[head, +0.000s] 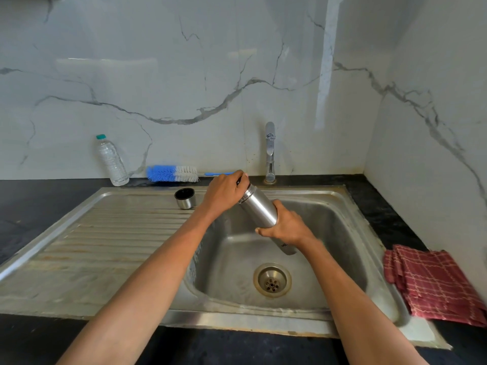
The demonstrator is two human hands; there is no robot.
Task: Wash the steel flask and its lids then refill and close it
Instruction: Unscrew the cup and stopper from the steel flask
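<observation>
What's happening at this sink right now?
A person holds a steel flask tilted over the sink. The right hand grips its body; the left hand grips the black inner lid at its top. The outer steel cap sits on the drainboard. The tap shows no water running.

hands (224, 192): 2 | steel flask (259, 206): 1 | steel cap (185, 198): 1 | plastic bottle (112, 162): 1 | bottle brush (172, 173): 1 | tap (270, 151): 1 | checked cloth (432, 283): 1

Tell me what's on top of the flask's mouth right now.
The left hand is curled over the top of the steel flask, with a dark inner lid edge just showing. The mouth itself is covered. The outer cap lies apart on the drainboard.
</observation>
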